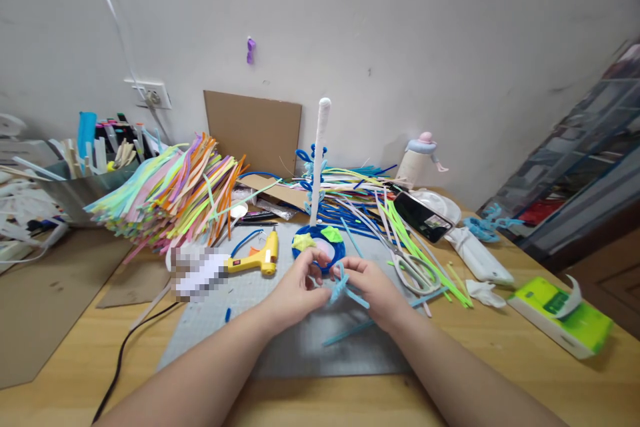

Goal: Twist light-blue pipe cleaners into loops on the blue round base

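Pipe-cleaner piece [339, 289], light blue, fuzzy, twisted: we hold it between the narrowed fingertips of our left hand [301, 285] and right hand [374, 285]. Just beyond our fingers: dark-blue round fuzzy disc [341, 249]; farther, white upright rod [320, 160]. Left of them: yellow plastic glue gun [257, 260]. Right: grey scissors [399, 254].

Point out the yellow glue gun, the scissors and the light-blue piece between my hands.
Yellow glue gun [261, 259], head view: its body.
Scissors [399, 254], head view: near the pivot.
Light-blue piece [339, 289], head view: bunched middle.
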`<state>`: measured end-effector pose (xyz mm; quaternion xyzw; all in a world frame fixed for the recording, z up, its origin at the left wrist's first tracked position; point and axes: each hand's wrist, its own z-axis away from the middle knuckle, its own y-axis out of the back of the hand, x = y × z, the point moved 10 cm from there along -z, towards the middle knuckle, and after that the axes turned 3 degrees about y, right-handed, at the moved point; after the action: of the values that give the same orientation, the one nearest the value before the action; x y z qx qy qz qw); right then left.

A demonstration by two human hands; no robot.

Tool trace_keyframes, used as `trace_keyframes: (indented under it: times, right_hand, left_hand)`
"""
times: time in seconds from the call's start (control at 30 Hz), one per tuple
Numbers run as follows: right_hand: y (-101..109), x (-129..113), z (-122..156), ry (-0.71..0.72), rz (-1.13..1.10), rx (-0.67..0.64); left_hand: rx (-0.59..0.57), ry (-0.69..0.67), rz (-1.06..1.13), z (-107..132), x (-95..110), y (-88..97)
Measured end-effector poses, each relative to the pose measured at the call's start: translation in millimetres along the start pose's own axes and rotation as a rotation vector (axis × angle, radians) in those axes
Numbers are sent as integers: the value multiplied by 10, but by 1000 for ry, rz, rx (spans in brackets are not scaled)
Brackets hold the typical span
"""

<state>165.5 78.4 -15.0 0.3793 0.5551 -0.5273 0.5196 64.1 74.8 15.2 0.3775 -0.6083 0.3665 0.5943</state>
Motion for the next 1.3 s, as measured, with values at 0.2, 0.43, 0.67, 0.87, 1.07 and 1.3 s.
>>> trace_keyframes:
  times: [0.2, 0.43, 0.67, 0.87, 1.07, 1.3]
  right_hand:
    - [-102, 49, 47, -71, -95, -37]
    - [-158, 78, 67, -83, -117, -88]
    - [-158, 43, 46, -43, -46, -119]
    - [182, -524, 141, 444, 342, 250]
    - [-276, -775, 437, 836, 850, 99]
    - [-435, -782, 553, 938, 1045, 28]
  left_hand:
    - [25, -149, -187, 70, 226, -32]
    - [90, 19, 116, -42, -16, 66]
    - [-5, 240, 392, -23, -168, -7]
    - [219, 0, -73, -36, -65, 215]
    - [250, -121, -321, 43, 61, 164]
    - [269, -72, -184, 32, 27, 204]
